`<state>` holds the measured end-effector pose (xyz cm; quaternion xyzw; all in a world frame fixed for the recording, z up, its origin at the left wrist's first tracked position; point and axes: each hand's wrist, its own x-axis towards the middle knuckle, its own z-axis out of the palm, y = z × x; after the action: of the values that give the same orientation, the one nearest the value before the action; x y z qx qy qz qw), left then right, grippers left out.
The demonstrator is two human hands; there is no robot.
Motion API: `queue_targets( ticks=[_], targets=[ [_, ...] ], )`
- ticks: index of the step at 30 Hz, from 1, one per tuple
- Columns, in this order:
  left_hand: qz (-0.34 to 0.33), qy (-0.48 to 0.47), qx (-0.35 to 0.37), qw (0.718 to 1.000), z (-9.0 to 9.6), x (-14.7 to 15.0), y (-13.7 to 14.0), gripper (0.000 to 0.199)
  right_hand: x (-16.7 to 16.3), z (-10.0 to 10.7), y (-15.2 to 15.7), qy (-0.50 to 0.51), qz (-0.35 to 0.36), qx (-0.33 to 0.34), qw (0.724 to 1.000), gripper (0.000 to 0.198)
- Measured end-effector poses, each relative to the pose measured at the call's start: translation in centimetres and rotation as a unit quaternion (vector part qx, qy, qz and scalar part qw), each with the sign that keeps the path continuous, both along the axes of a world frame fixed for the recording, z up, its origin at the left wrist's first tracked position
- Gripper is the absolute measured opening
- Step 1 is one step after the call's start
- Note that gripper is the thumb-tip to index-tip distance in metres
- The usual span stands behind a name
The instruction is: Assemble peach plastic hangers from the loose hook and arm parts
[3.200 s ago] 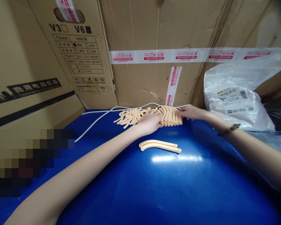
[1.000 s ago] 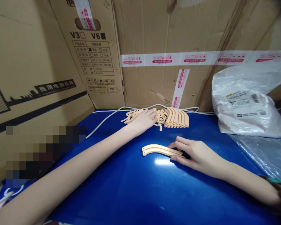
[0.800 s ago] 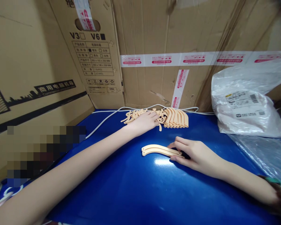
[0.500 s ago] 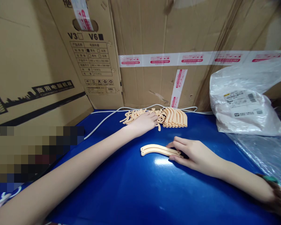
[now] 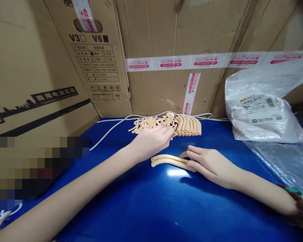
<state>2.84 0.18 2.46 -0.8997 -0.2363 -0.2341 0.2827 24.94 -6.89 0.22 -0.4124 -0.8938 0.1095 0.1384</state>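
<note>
Blue surface [image 5: 146, 208]: left hand [image 5: 148, 142] at loose curved pieces [image 5: 146, 123] near far edge; right hand [image 5: 214, 165] at paired strips [image 5: 167, 159]; cannot tell either grip's state.

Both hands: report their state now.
Left hand: over the loose pieces; open or closed, cannot tell.
Right hand: fingers at the two curved pieces; grip unclear.
</note>
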Motion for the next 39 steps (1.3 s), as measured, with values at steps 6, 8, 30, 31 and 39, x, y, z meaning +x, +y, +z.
queue_targets(
  ticks=[6, 8, 30, 31, 39],
  targets=[
    [-0.069, 0.047, -0.061, 0.995, -0.6, -1.0, -3.5, 0.018, 0.8, -0.5, 0.0, 0.109, -0.050, 0.014, 0.993, 0.025],
    [-0.081, 0.054, -0.085, 0.992, -0.8, -1.1, -3.8, 0.017, 0.9, -0.7, 0.1, 0.139, -0.072, 0.030, 0.987, 0.019],
    [-0.109, 0.090, -0.042, 0.989, -0.3, -1.5, -4.4, 0.020, 0.0, 0.4, -0.1, 0.166, -0.050, 0.057, 0.983, 0.017],
    [-0.111, 0.089, -0.041, 0.989, -0.3, -1.5, -4.4, 0.020, -0.1, 0.5, 0.0, 0.158, -0.044, 0.053, 0.985, 0.019],
    [-0.105, 0.042, -0.075, 0.991, -0.4, -1.8, -4.3, 0.023, 0.1, 0.3, 0.4, 0.143, -0.062, -0.008, 0.988, 0.030]
  ],
)
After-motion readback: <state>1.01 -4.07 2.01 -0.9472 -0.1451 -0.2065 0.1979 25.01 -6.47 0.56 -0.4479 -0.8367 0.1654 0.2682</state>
